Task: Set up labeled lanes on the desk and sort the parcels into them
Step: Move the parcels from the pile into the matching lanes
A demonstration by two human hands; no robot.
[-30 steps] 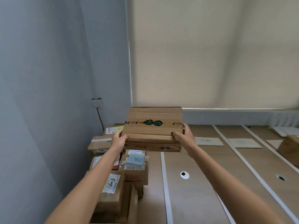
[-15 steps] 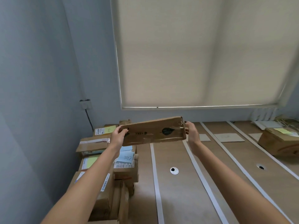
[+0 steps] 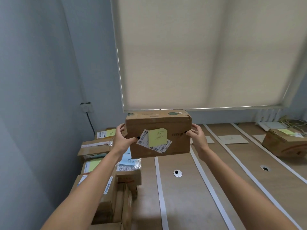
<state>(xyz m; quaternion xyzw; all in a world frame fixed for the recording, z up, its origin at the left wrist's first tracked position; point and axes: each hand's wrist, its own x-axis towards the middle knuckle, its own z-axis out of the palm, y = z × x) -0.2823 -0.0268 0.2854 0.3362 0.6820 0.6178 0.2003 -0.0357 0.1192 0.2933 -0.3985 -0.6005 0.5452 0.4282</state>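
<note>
A parcel (image 3: pixel 159 140) is gripped between the left hand (image 3: pixel 122 140) and right hand (image 3: pixel 197 138), its yellow note (image 3: pixel 157 136) being read; a matching lane on the desk (image 3: pixel 186 193) must be chosen next.

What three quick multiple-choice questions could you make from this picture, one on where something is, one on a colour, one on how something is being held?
1. Where does the stack of unsorted parcels sit?
A. At the desk's left edge, by the wall
B. Under the window blind
C. In the far right lane

2. What colour is the sticky note on the held parcel?
A. Pink
B. Yellow-green
C. White

3. How is the held parcel carried?
A. Resting flat on the desk
B. Pinched in one hand
C. Lifted off the desk, a hand at each end

Answers:
1 A: the boxes pile up beside the grey wall on the left.
2 B: the note is yellow-green, stuck over a white shipping label.
3 C: the left hand and right hand grip opposite ends, with desk visible below.
</note>
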